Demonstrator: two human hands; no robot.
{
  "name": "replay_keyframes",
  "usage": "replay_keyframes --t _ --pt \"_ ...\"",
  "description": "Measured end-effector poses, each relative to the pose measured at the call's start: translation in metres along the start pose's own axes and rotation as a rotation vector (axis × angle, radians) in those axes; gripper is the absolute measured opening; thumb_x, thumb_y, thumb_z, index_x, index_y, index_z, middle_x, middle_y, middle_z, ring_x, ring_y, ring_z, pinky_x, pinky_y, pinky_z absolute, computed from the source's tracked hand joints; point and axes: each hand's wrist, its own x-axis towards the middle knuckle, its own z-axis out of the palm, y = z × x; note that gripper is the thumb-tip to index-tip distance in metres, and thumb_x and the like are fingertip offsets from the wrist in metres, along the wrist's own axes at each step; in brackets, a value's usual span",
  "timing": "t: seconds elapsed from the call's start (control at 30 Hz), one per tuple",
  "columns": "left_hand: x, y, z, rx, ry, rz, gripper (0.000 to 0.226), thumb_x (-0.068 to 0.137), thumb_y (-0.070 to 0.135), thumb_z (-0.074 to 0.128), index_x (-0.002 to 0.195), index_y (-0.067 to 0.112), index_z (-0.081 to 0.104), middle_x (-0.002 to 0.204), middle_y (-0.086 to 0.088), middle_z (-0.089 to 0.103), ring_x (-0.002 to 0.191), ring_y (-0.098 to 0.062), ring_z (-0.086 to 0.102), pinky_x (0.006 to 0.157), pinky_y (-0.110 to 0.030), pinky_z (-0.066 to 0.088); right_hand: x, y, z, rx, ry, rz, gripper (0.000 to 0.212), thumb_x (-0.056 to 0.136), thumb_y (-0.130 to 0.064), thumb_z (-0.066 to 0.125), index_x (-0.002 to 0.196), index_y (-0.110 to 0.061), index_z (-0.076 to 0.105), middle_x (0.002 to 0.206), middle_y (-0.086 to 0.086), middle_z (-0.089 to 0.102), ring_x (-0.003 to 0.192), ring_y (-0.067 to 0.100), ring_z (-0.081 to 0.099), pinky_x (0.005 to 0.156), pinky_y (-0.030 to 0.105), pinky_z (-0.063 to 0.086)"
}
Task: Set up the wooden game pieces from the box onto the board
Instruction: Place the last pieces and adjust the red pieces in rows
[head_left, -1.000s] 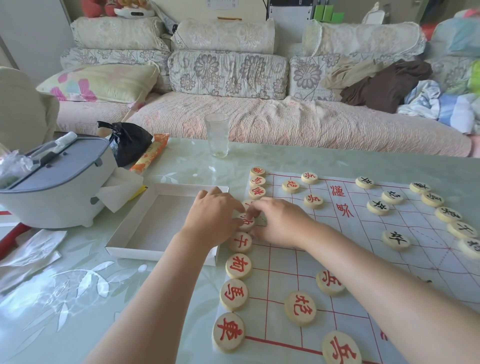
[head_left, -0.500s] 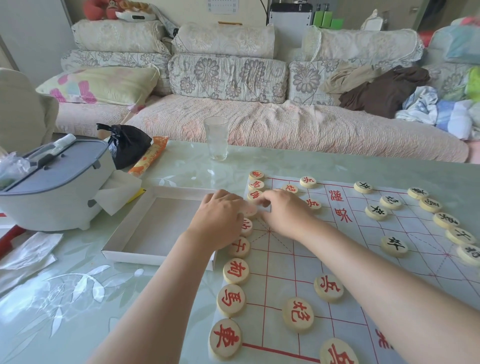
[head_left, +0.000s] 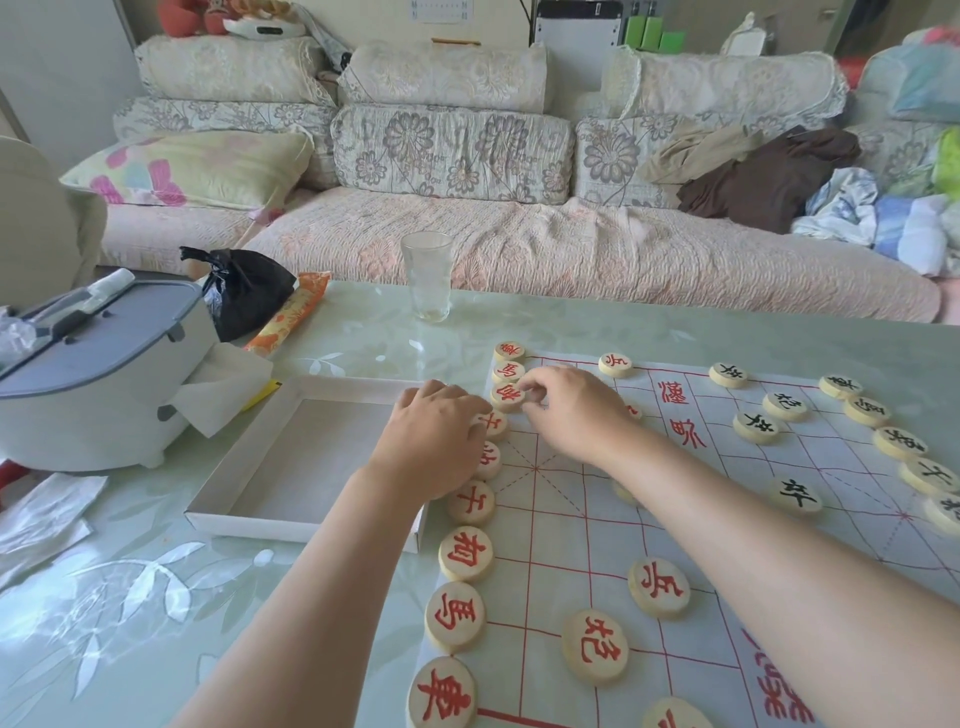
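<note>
The paper board (head_left: 571, 519) with its red grid lies on the table's right half. Red-lettered wooden pieces (head_left: 466, 554) run in a column down its left edge, and black-lettered pieces (head_left: 795, 495) stand at the right. The white box (head_left: 244, 514) left of the board is empty. My right hand (head_left: 571, 410) pinches a red piece (head_left: 506, 397) near the far end of the column. My left hand (head_left: 431, 441) lies curled over the column, fingertips on another red piece (head_left: 492, 425); its grip is hidden.
A glass tumbler (head_left: 428, 275) stands beyond the board near the far table edge. At the left are a grey-lidded appliance (head_left: 98, 374), a black bag (head_left: 244, 291), an orange packet (head_left: 291, 317) and tissue. A sofa runs behind the table.
Both hands have moved away from me along the left column, from its middle pieces to those nearer the far end. The camera has tilted slightly.
</note>
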Motion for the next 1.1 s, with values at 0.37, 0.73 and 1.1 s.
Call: replay_keyframes --t 0.37,0.73,1.1 --pt "0.062 0.005 -0.016 -0.030 -0.182 -0.036 0.044 0.091 0.012 0.040 0.124 0.034 0.061 0.135 0.007 0.055 0.128 -0.017 0.039 0.106 -0.032 0.025 0.037 0.002 -0.003 -0.065 -0.106 0.020 0.036 0.087 -0.044 0.064 0.123 -0.040 0.062 0.124 -0.008 0.060 0.115 0.018 0.057 0.088 0.033 0.046" --pt "0.077 -0.003 -0.013 -0.017 -0.178 0.010 0.051 0.084 0.004 0.042 0.114 0.036 0.068 0.122 0.008 0.061 0.119 -0.015 0.044 0.102 -0.026 0.025 0.046 0.006 -0.001 -0.030 -0.172 -0.056 0.035 0.088 -0.021 0.058 0.116 -0.039 0.068 0.122 -0.007 0.063 0.113 0.020 0.059 0.091 0.036 0.051" --pt "0.073 -0.006 0.000 -0.099 -0.184 0.027 0.049 0.084 0.005 0.043 0.108 0.037 0.070 0.111 0.017 0.067 0.113 -0.011 0.047 0.103 -0.026 0.029 0.043 0.017 0.000 -0.004 -0.108 0.018 0.030 0.088 -0.021 0.062 0.114 -0.037 0.066 0.115 -0.012 0.065 0.108 0.013 0.059 0.082 0.030 0.048"
